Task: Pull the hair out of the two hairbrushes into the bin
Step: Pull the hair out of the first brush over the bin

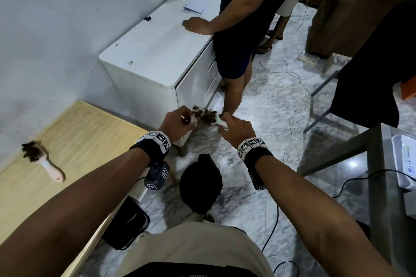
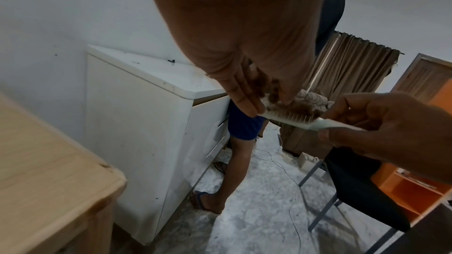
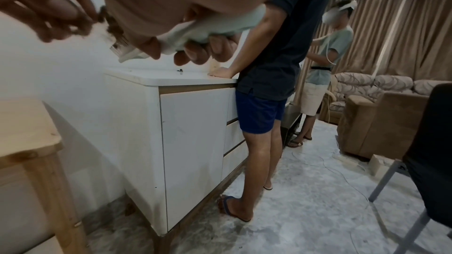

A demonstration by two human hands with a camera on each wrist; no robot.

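Observation:
Over the floor I hold a pale hairbrush (image 1: 213, 120) between both hands, its bristles matted with brown hair (image 1: 203, 114). My right hand (image 1: 222, 122) grips the handle (image 3: 208, 30). My left hand (image 1: 191, 118) pinches the hair clump (image 2: 276, 94) between thumb and fingers at the brush head (image 2: 288, 120). Seen from the right wrist, the left hand (image 3: 80, 20) tugs at hair (image 3: 108, 24) above the bristles. A black bin (image 1: 200, 183) stands on the floor below and nearer me. A second, pink-handled brush (image 1: 45, 159) full of dark hair lies on the wooden table (image 1: 78, 141).
A white cabinet (image 1: 157, 51) stands just beyond my hands, and a person (image 1: 243, 29) leans on it. Cables (image 1: 290, 101) trail across the marble floor. A dark chair (image 1: 371, 74) and a glass table (image 1: 382, 175) are on the right. A black bag (image 1: 126, 225) sits under the table edge.

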